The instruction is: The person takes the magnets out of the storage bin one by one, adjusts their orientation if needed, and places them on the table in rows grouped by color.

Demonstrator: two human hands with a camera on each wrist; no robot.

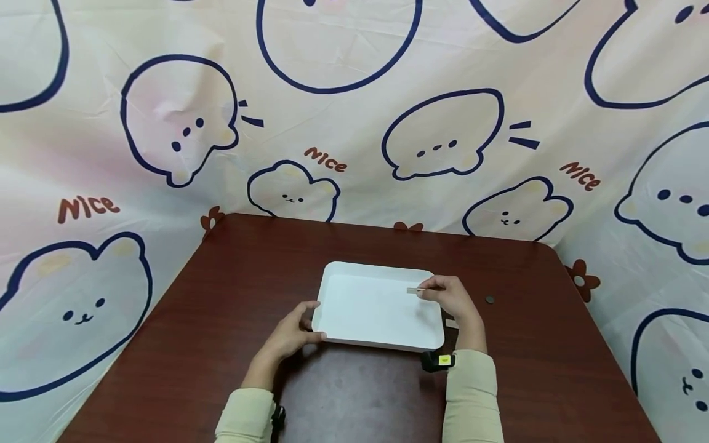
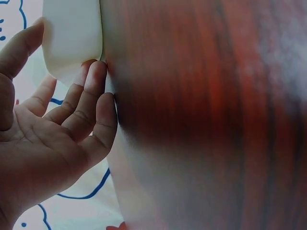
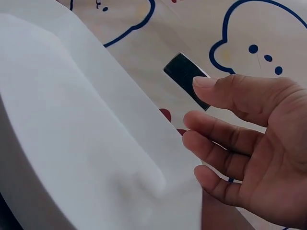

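Observation:
A white rectangular tray [image 1: 382, 307] with raised sides lies on the brown table. At its near left corner my left hand [image 1: 293, 329] holds the rim, thumb and fingers on either side of the corner. The left wrist view shows these fingers of my left hand [image 2: 72, 115] bent against the tray's end [image 2: 72, 38]. Above the tray's far right part, my right hand [image 1: 451, 298] pinches a small flat rectangular piece [image 1: 414, 290]. In the right wrist view this piece [image 3: 184, 76] has a dark face and pale edges, partly hidden by the thumb.
A small dark round disc [image 1: 490, 299] lies on the table [image 1: 532, 357] to the right of my right hand. Beside the tray's right end, a small pale piece [image 1: 451, 323] shows partly behind the wrist. A patterned cloth [image 1: 354, 123] hangs around the table's back and sides.

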